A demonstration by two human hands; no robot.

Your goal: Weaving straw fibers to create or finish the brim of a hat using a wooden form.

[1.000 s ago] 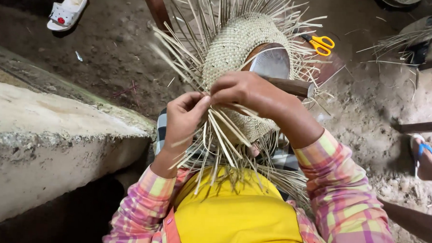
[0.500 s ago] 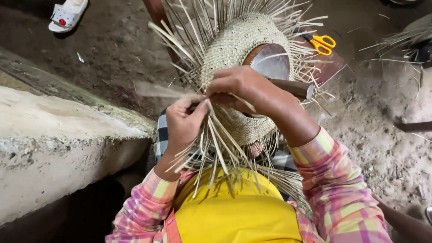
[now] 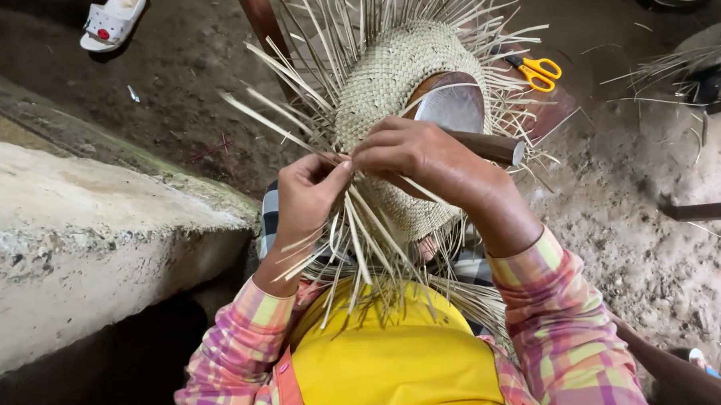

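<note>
Pinching loose straw strands (image 3: 359, 242) at the woven hat (image 3: 396, 92), my left hand (image 3: 309, 197) and right hand (image 3: 418, 153) both grip tight; yellow scissors (image 3: 537, 71) lie beyond.

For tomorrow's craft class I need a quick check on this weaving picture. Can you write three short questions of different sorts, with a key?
1. True or false: the scissors lie on the ground beyond the woven piece.
2. Multiple choice: what do the fingers of the left hand pinch? A) a straw strand B) the scissors C) the sandal
3. Short answer: what lies at the top left, away from both hands?

Key
1. True. They lie untouched, yellow-handled, past the straw ends.
2. A. The right hand holds the strands beside it.
3. A white sandal.
</note>
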